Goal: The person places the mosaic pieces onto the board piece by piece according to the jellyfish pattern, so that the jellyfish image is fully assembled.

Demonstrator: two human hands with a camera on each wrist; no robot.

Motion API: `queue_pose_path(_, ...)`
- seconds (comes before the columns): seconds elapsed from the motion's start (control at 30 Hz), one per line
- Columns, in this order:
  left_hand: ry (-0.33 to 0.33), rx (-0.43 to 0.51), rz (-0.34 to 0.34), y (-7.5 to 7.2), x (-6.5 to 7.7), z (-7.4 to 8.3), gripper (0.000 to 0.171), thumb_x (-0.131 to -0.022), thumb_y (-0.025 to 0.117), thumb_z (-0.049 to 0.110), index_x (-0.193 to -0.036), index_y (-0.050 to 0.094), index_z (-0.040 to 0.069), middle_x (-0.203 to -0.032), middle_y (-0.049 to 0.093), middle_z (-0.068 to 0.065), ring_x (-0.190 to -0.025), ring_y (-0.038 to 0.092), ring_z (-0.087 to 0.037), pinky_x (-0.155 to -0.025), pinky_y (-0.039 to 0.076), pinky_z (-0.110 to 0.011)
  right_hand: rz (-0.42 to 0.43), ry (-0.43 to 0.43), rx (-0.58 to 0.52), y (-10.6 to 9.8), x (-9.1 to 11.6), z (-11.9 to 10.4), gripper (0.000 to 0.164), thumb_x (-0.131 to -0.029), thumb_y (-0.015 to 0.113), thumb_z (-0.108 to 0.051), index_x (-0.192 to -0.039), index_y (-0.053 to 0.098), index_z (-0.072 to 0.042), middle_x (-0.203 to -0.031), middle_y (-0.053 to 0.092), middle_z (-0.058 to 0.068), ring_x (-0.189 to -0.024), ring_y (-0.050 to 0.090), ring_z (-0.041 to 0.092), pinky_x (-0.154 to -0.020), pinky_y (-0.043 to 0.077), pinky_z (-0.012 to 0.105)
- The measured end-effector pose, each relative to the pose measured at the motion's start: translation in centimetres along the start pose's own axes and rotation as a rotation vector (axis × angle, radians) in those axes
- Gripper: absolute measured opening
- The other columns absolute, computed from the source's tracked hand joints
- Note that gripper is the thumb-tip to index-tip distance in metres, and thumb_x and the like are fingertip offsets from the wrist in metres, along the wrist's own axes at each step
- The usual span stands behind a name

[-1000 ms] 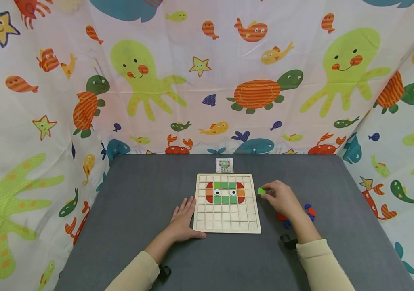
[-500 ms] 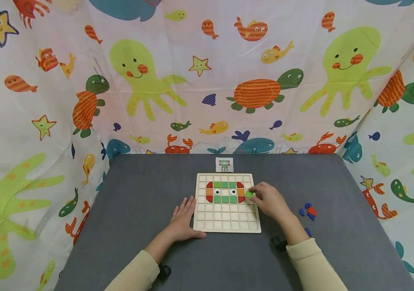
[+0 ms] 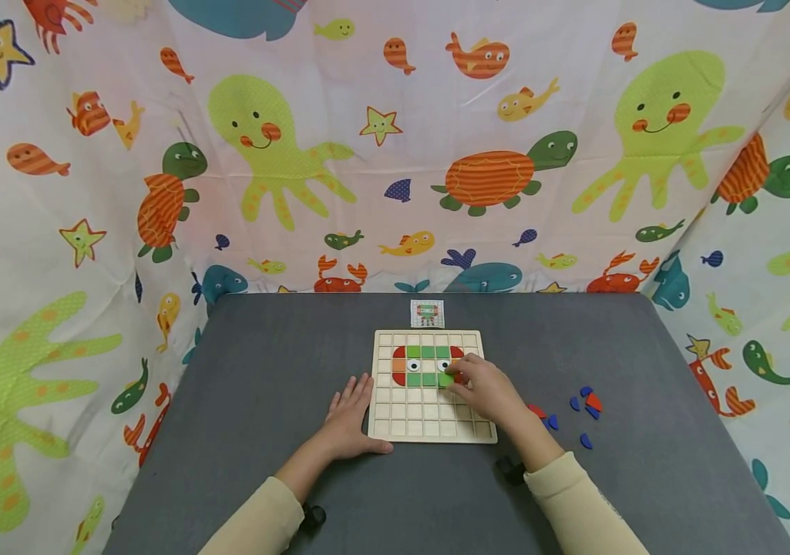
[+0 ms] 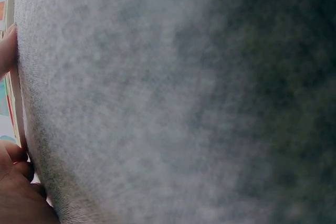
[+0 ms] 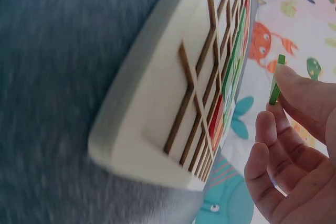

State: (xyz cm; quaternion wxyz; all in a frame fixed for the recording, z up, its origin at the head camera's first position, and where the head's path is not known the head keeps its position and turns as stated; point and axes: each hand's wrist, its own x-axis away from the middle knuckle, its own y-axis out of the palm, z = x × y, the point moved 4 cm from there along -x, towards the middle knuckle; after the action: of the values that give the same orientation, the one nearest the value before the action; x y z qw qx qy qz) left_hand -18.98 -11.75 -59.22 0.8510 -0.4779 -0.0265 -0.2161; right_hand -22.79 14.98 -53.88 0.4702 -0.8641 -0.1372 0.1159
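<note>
A square wooden grid board (image 3: 429, 433) lies on the grey table. Red, orange and green tiles and two eye tiles (image 3: 413, 365) form a face-like band across its upper half. My right hand (image 3: 483, 389) pinches a light green square tile (image 3: 445, 380) between thumb and fingertips, over the right part of that band. In the right wrist view the green tile (image 5: 276, 82) stands edge-on, apart from the board. My left hand (image 3: 349, 422) rests along the board's left side, fingers straight, thumb at the front corner. Only bits of the left fingers (image 4: 16, 182) show in the left wrist view.
Behind the board lies a small picture card (image 3: 427, 314). Several loose blue pieces (image 3: 586, 441) and red pieces (image 3: 594, 401) are scattered on the table to the right. A sea-animal printed cloth (image 3: 381, 177) hangs around the table's back and sides.
My right hand has moved left with the green tile, from beside the board's right edge to over the tiled band. More loose pieces show behind it. My left hand stays put.
</note>
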Motion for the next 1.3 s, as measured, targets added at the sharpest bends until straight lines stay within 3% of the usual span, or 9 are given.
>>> queue_pose_path(0.2,-0.004,0.005,0.0,0.0,0.0,-0.1,0.13,-0.07,0.087,0.057,-0.163,0.012,0.009,-0.171,0.01,-0.01,-0.158,0.004,-0.032,-0.124,0.009,-0.059,-0.011,-0.012,-0.013,1.5,-0.2,-0.7,0.023,-0.086,0.081,-0.018,-0.109,0.077,-0.014,-0.105,0.067,0.001,-0.076,0.055,0.01,-0.066,0.048,0.031)
queue_pose_path(0.53,-0.003,0.017,-0.001,0.0,0.0,0.0,0.129,-0.071,0.087,0.055,-0.163,0.011,0.009,-0.171,0.009,-0.009,-0.158,0.003,-0.032,-0.124,0.007,-0.059,-0.043,-0.028,0.026,3.0,-0.2,-1.3,0.025,-0.085,0.083,-0.022,-0.108,0.078,-0.015,-0.106,0.067,0.0,-0.076,0.057,0.007,-0.068,0.05,0.029)
queue_pose_path(1.3,0.006,0.023,0.003,0.2,-0.1,-0.2,0.129,-0.071,0.087,0.057,-0.163,0.011,0.008,-0.171,0.009,-0.01,-0.158,0.003,-0.033,-0.124,0.008,-0.059,-0.063,-0.046,0.124,3.6,-0.5,-2.1,0.024,-0.085,0.083,-0.021,-0.107,0.077,-0.015,-0.1,0.067,0.001,-0.082,0.063,0.014,-0.071,0.054,0.036)
